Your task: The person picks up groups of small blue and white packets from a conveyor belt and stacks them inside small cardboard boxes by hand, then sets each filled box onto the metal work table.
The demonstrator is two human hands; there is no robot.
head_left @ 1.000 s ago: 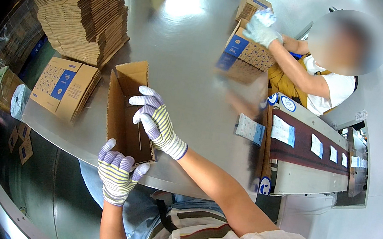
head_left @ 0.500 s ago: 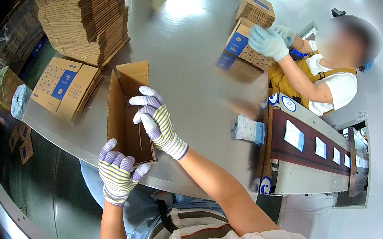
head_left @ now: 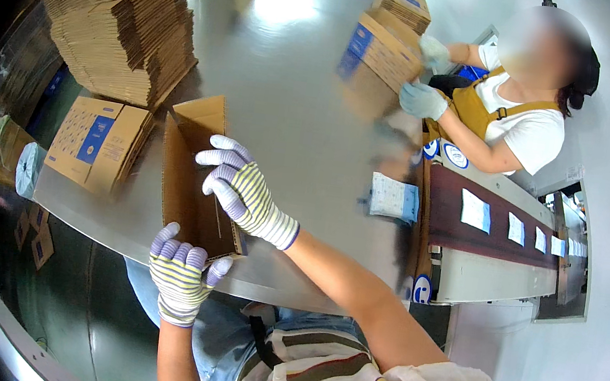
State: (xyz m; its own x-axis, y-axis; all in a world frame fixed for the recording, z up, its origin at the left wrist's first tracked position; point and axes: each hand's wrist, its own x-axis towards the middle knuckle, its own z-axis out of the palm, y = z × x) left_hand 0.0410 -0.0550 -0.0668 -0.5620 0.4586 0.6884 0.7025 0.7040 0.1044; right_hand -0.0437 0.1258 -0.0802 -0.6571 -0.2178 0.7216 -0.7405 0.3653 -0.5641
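On the shiny grey tabletop [head_left: 310, 153]: open carton [head_left: 184, 182], inner walls showing. Left hand [head_left: 181, 281]: fingers half-curled at carton's near end, hold unclear. Right hand [head_left: 249, 195]: fingers loosely spread over carton's right wall. Left of carton, stacked flat cartons [head_left: 123, 20]; right, conveyor [head_left: 497, 284] carrying packets [head_left: 476, 211].

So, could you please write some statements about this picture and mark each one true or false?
1. The left hand is at the near end of the open box. True.
2. A packet lies on the table, beside the end of the belt. True.
3. The right hand is on the belt. False: it is at the open box, over its right side.
4. The gloves on these two hands are plain black. False: they are striped.
5. The co-worker's hands are at a second box. True.
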